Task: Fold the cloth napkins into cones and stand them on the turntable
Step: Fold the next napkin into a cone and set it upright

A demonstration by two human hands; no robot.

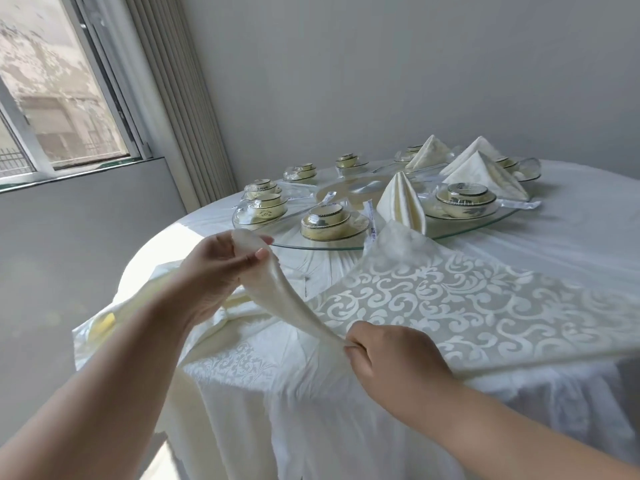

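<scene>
Four cream damask napkin cones (pixel 401 202) already upright on the round glass turntable (pixel 460 231), among plastic-wrapped yellow-rimmed bowl sets (pixel 334 221) ringing its edge.

Head view, near edge of the white-draped round table (pixel 571 244): one more cream scroll-patterned cloth napkin (pixel 485 306) spread half flat, its left part pulled up off the surface into a taut band. Left hand (pixel 221 268) raised above the table, fingers and thumb curled round the napkin's lifted corner. Right hand (pixel 391 358) low at the near edge, fingertips pinching the same stretched band against the cloth, likely as the pivot for rolling the cone. Probably an early stage of the fold, corner held high to keep the fabric tight and wrinkle-free. Further pale napkins (pixel 239 306) heaped under the left wrist, apparently waiting. Free space visible on the turntable's near rim for the coming cone.
</scene>
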